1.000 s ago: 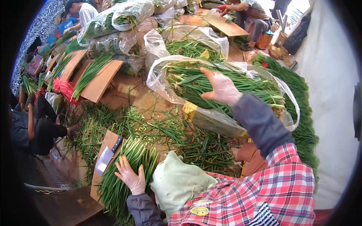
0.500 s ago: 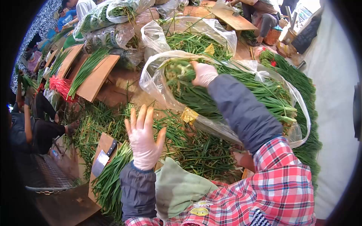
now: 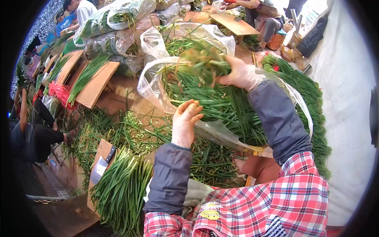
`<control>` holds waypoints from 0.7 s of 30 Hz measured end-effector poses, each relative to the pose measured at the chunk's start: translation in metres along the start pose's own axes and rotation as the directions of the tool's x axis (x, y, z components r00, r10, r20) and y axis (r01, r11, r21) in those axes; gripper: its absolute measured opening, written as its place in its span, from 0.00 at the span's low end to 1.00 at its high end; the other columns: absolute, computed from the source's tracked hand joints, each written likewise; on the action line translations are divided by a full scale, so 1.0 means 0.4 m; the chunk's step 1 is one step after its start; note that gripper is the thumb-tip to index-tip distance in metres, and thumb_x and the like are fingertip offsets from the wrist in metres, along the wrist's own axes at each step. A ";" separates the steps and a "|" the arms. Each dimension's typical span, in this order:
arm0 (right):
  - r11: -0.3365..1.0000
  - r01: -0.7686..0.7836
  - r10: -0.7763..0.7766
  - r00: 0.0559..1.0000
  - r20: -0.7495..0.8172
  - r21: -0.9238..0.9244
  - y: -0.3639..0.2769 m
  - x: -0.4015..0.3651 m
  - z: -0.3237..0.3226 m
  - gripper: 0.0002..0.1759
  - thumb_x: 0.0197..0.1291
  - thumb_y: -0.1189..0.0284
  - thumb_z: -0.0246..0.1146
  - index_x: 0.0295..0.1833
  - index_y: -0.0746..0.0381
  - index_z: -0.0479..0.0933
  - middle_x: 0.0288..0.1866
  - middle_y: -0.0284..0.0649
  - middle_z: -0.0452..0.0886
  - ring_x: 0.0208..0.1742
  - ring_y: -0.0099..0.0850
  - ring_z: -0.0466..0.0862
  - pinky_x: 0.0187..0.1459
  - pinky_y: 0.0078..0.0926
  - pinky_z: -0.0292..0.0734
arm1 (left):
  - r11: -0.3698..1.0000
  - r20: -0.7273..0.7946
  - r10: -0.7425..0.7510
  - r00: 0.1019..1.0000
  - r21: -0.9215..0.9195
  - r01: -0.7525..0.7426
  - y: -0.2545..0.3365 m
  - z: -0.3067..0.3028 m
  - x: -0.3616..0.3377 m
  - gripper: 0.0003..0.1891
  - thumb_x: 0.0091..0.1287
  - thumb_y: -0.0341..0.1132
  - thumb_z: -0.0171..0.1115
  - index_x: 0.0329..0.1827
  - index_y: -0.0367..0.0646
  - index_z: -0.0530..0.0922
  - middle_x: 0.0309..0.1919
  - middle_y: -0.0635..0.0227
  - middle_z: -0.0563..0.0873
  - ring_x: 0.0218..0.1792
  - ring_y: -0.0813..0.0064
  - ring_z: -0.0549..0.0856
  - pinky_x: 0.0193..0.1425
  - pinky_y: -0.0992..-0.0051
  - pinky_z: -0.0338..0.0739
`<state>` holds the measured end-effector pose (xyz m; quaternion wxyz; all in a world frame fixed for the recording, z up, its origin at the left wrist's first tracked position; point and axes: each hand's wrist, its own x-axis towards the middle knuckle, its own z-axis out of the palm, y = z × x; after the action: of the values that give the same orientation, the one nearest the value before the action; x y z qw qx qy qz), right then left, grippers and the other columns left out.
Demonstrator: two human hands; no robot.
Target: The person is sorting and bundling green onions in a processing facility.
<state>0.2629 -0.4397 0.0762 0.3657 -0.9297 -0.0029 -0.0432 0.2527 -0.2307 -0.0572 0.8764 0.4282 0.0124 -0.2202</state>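
While my right hand grips a chive bunch just above the open plastic bag, my left hand hovers half-open and empty at its rim, mid-pull I judge, and the next move needs the bag steadied.

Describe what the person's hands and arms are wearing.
The left hand and right hand both wear thin, pale disposable gloves. Dark grey sleeve covers sheathe the forearms, over a red, white and blue checked shirt.

Gloved hands, grey sleeves, red plaid shirt
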 end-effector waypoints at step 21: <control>0.800 -0.055 0.109 0.992 0.056 -0.597 0.130 0.078 0.355 0.41 0.50 0.69 0.61 0.71 0.51 0.56 0.39 0.45 0.81 0.39 0.43 0.83 0.42 0.39 0.76 | 0.990 -0.149 -0.119 0.982 0.057 0.128 -0.123 -0.098 0.141 0.32 0.62 0.29 0.52 0.72 0.46 0.59 0.59 0.59 0.73 0.54 0.57 0.76 0.52 0.59 0.74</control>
<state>0.3072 -0.3820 -0.0601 0.0574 -0.9976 0.0350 0.0148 0.2904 -0.2487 -0.1304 0.8432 0.4701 0.0955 -0.2426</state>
